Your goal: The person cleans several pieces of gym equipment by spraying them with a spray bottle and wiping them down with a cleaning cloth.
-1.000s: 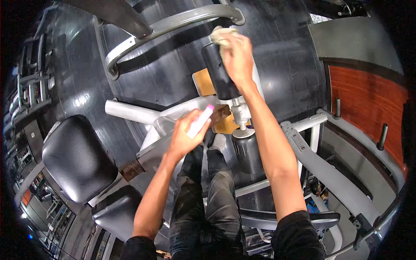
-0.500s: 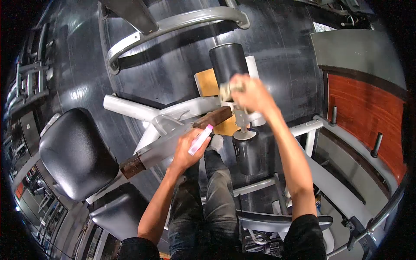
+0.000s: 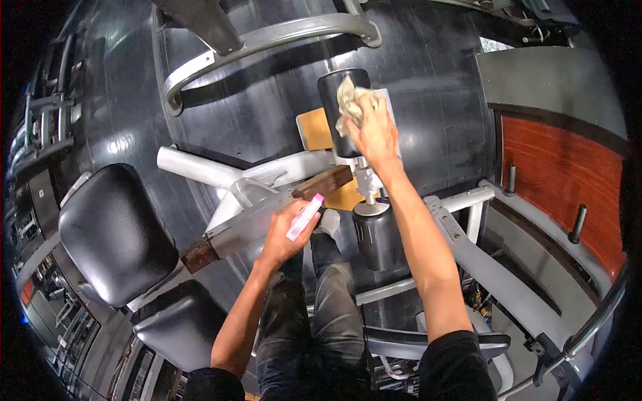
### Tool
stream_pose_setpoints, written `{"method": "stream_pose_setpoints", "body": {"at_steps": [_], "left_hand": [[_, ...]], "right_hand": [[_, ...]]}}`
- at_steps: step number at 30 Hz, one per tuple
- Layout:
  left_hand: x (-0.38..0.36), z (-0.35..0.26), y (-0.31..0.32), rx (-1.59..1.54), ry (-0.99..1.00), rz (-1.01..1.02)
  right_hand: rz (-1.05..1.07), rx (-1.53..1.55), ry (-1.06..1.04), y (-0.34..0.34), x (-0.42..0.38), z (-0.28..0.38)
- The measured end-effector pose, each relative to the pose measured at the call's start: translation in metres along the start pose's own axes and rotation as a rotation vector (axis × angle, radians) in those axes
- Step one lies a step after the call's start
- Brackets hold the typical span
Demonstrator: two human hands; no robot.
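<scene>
My right hand [image 3: 376,130] grips a crumpled pale cloth [image 3: 349,100] and presses it against the upper black foam roller pad [image 3: 332,85] of a gym machine. The fingers are bent over the cloth. My left hand [image 3: 286,230] is closed around a slim pink-and-white plastic object [image 3: 305,217], whose exact kind I cannot make out. This hand is beside the brown end [image 3: 324,182] of the machine's grey beam. A metal bracket [image 3: 366,184] joins the upper pad to a lower black roller pad [image 3: 378,237].
A black padded seat [image 3: 117,234] is at the left, with a second black pad [image 3: 179,324] below it. Grey frame tubes [image 3: 200,166] cross the dark floor. A curved grey frame [image 3: 281,37] stands ahead. At the right are a reddish wood panel [image 3: 562,180] and metal rails [image 3: 508,277].
My right hand has moved up from the bracket area onto the upper roller pad, and the cloth now spreads over it. My left hand keeps hold of the pink-and-white object.
</scene>
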State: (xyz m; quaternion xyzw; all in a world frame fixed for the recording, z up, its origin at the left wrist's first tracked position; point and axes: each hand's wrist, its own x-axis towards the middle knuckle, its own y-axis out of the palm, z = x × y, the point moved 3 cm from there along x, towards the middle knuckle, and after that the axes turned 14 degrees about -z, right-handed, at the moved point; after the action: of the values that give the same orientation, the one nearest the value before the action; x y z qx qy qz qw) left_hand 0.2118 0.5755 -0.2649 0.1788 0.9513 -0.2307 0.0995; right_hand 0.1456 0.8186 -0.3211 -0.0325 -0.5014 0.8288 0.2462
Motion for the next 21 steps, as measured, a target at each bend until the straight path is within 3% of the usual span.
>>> {"method": "stream_pose_setpoints", "body": {"at_steps": [2,8,11,13,15,17,18,21], "left_hand": [[-0.002,0.002,0.003,-0.008,-0.024,0.010],[-0.003,0.003,0.006,-0.029,-0.026,0.024],[-0.003,0.003,0.006,-0.032,-0.020,0.011],[-0.005,0.005,0.006,-0.031,-0.026,0.005],[-0.006,0.005,0.006,-0.018,-0.018,0.017],[-0.007,0.005,0.005,-0.011,-0.026,0.024],[-0.008,0.005,0.005,-0.010,-0.035,0.029],[-0.007,0.004,0.003,0.027,-0.070,0.042]], "right_hand": [[0.013,0.017,0.025,-0.013,-0.027,-0.004],[0.353,-0.084,0.187,-0.057,-0.053,-0.026],[0.166,0.057,0.307,-0.060,-0.007,-0.041],[-0.116,0.320,0.362,-0.039,0.030,-0.055],[-0.289,0.384,0.417,-0.017,0.062,-0.051],[-0.228,0.366,0.398,0.034,0.075,-0.069],[-0.045,0.408,0.377,0.075,0.075,-0.093],[-0.105,0.415,0.535,0.062,0.063,-0.071]]}}
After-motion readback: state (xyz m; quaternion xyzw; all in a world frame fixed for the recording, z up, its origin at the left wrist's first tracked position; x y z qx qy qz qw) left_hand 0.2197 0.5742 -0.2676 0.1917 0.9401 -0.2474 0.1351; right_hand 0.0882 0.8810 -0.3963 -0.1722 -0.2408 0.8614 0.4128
